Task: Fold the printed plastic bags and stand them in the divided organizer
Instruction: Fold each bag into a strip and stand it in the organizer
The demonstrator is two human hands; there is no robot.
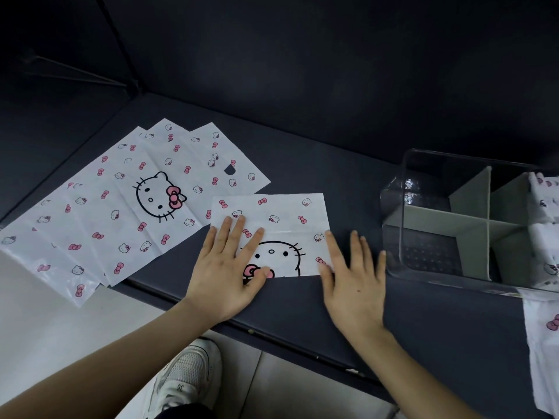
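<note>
A white bag printed with cat faces and pink bows (281, 219) lies folded in half on the dark cushioned surface. My left hand (230, 267) presses flat on its left part, fingers spread. My right hand (354, 282) lies flat at the bag's right edge, fingertips touching it. Several unfolded bags of the same print (127, 207) fan out to the left. The clear organizer with grey dividers (465, 225) stands at the right, with folded bags (544, 204) upright in its right compartments.
Another printed bag (544, 343) hangs over the surface's front edge at the far right. My white sneaker (187, 379) is on the pale floor below. Dark upholstered walls rise behind the surface.
</note>
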